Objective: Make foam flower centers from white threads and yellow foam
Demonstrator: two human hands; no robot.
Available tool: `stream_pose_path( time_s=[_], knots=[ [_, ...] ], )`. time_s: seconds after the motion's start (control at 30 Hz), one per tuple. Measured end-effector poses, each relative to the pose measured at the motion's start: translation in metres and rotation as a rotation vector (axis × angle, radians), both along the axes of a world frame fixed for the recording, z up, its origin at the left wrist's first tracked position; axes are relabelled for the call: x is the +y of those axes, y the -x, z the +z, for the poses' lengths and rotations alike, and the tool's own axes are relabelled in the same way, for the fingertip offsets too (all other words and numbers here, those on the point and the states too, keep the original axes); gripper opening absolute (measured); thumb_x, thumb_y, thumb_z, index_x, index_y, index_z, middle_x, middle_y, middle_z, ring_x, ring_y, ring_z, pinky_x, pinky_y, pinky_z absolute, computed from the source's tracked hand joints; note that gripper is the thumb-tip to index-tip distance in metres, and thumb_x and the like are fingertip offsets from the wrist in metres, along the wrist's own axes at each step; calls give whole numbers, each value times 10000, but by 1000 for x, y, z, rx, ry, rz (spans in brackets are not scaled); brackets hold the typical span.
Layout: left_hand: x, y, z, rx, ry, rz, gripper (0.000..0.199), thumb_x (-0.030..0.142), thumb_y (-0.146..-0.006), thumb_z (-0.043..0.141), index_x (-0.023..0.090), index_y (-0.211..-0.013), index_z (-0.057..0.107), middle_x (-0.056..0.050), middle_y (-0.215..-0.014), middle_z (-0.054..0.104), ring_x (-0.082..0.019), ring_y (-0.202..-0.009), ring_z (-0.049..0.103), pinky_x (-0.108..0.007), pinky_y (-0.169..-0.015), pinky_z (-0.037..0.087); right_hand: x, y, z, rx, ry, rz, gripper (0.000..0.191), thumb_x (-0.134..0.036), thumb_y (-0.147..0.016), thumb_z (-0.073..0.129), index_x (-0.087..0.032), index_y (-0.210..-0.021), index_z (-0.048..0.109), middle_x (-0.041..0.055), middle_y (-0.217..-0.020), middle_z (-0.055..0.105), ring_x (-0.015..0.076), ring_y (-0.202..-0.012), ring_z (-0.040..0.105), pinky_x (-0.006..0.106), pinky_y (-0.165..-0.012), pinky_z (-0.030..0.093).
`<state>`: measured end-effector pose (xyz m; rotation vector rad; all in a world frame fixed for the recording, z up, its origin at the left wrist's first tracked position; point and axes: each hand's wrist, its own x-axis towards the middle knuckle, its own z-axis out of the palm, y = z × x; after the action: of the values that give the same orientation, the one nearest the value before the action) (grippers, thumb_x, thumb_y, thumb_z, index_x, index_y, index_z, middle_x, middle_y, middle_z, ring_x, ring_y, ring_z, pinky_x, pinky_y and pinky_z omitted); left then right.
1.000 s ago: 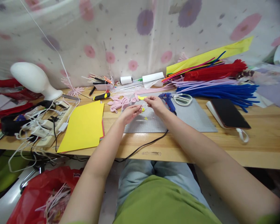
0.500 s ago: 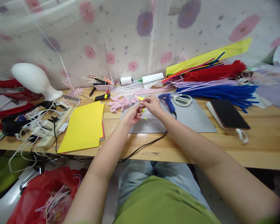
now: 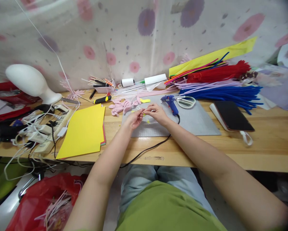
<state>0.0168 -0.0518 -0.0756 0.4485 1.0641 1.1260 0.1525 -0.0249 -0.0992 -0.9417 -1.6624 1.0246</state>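
Over the grey mat (image 3: 196, 122) my two hands meet, fingertips almost touching. My left hand (image 3: 135, 119) is closed in a pinch, and my right hand (image 3: 155, 113) pinches from the other side. Whatever lies between the fingertips is too small to make out. Yellow scraps (image 3: 148, 121) lie below the hands, and a yellow strip (image 3: 145, 100) is just beyond them. To the left are pink fuzzy pieces (image 3: 119, 106). A blue glue gun (image 3: 170, 104) rests right of my right hand, beside white-handled scissors (image 3: 186, 102).
Yellow sheets (image 3: 82, 131) and a cable-crowded power strip (image 3: 47, 139) occupy the left. A utility knife (image 3: 102, 99) lies behind the sheets. Blue pipe cleaners (image 3: 220, 94) and red ones (image 3: 218, 73) are stacked back right, near a black-covered notebook (image 3: 234, 116). The glue gun's black cord (image 3: 148, 149) crosses the front edge.
My right hand has lowered slightly, baring the yellow strip behind it. The fingertips of both hands still meet at nearly the same spot. The whole view has shifted slightly.
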Motion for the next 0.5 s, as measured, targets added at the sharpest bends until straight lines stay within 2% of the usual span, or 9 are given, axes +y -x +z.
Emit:
stream_pose_path(
  time_s=[0.1, 0.2, 0.27, 0.43, 0.5],
  knots=[
    [1, -1, -7, 237, -142, 45, 116, 188, -707, 671, 101, -655, 614, 23, -535, 510, -7, -434, 418, -130, -416, 334, -1, -1, -5, -33, -10, 20, 158, -355, -634, 665, -208, -686, 685, 32, -845, 562, 152, -823, 522, 273, -682, 426],
    [3, 1, -10, 499, -252, 74, 167, 241, -700, 657, 116, -608, 595, 24, -519, 499, -31, -437, 401, -177, -441, 324, -6, -10, -4, -67, 44, 64, 334, -381, -655, 652, -217, -945, 678, 45, -942, 598, 135, -754, 537, 274, -637, 437],
    [5, 6, -10, 670, -311, 67, 174, 251, -705, 632, 129, -595, 573, 32, -514, 479, -45, -449, 398, -196, -465, 323, -11, -27, 3, -120, 103, 125, 435, -411, -666, 641, -202, -1048, 638, 49, -929, 618, 124, -699, 544, 276, -620, 442],
    [8, 23, -7, 1064, -465, -89, 237, 245, -700, 596, 152, -520, 474, 49, -495, 410, -69, -495, 366, -223, -510, 271, -14, -107, 28, -560, 298, 265, 362, -475, -682, 626, -151, -840, 666, 54, -746, 644, 147, -669, 571, 270, -607, 439],
    [8, 27, -5, 1148, -453, -136, 249, 262, -700, 591, 156, -513, 465, 52, -487, 396, -76, -502, 351, -231, -518, 255, -6, -139, 33, -695, 386, 223, 333, -459, -711, 601, -145, -809, 653, 73, -759, 648, 163, -699, 587, 261, -595, 439]
  ],
)
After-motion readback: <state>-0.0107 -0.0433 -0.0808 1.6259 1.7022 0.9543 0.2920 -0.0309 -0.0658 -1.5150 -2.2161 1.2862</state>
